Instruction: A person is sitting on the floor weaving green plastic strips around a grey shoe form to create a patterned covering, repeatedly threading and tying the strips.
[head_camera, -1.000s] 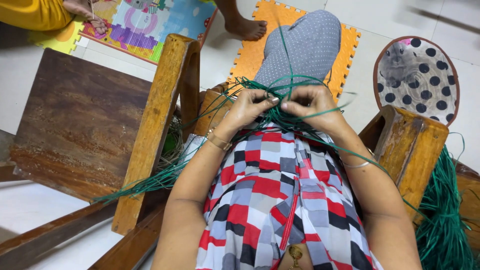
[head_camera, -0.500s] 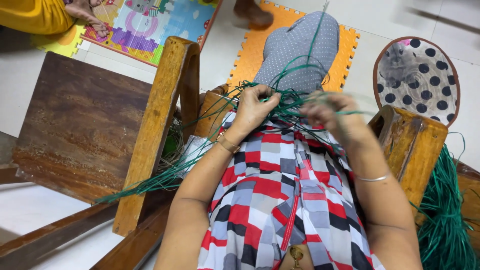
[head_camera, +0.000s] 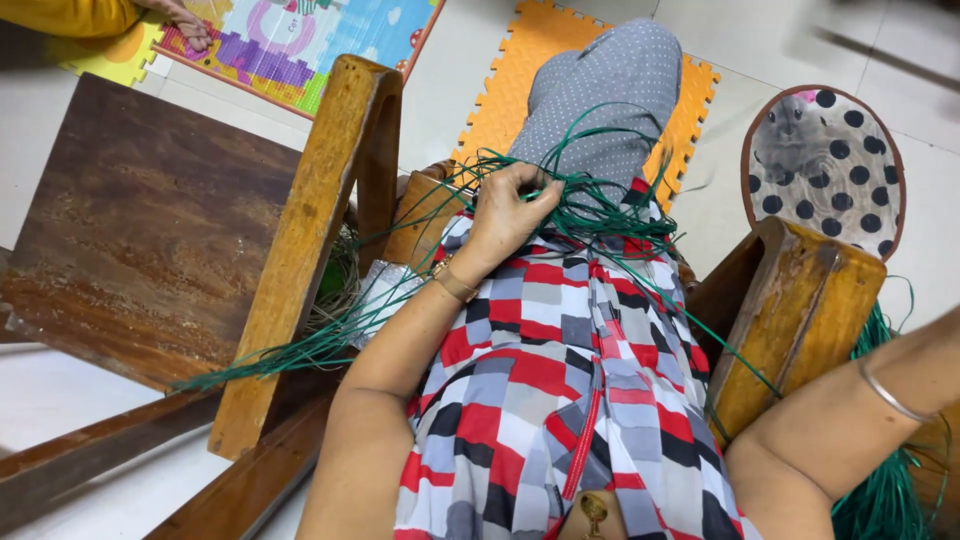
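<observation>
Up on the lap, the left hand (head_camera: 505, 215) has its grip pinched shut on green cords (head_camera: 590, 215) bunched over a checked dress (head_camera: 545, 370). Only the right forearm shows at the frame's edge, so that grip cannot be told. Outward stand a wooden chair (head_camera: 300, 250), an orange mat (head_camera: 520, 70) and a dotted fan (head_camera: 825, 165).

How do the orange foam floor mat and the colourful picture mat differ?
The orange foam floor mat is one plain colour with a bumpy texture; the colourful picture mat shows cartoon shapes in many colours. The orange one lies under the person's grey-clad knee; the picture one lies farther left, beyond the wooden chair frame. Both lie flat on the floor.
</observation>
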